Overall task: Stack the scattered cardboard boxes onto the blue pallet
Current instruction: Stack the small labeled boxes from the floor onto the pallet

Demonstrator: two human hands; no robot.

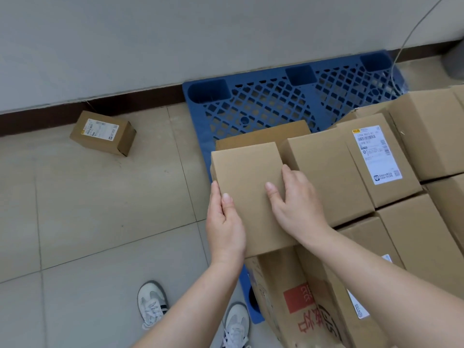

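A plain cardboard box [247, 177] sits on top of the stack at the left edge of the blue pallet [263, 101]. My left hand [224, 222] grips its left side, thumb on top. My right hand [296, 204] holds its right edge, fingers spread over the top and down into the gap beside the neighbouring box [326, 172]. Several more cardboard boxes cover the right of the pallet, one with a white shipping label [376, 154]. A small labelled box [103, 133] lies alone on the floor near the wall.
A grey wall with a dark skirting board [75, 114] runs behind the pallet. The far left part of the pallet grid is bare. A large box with red print [296, 302] stands at the pallet's near edge. My shoes [153, 302] stand on the tiled floor.
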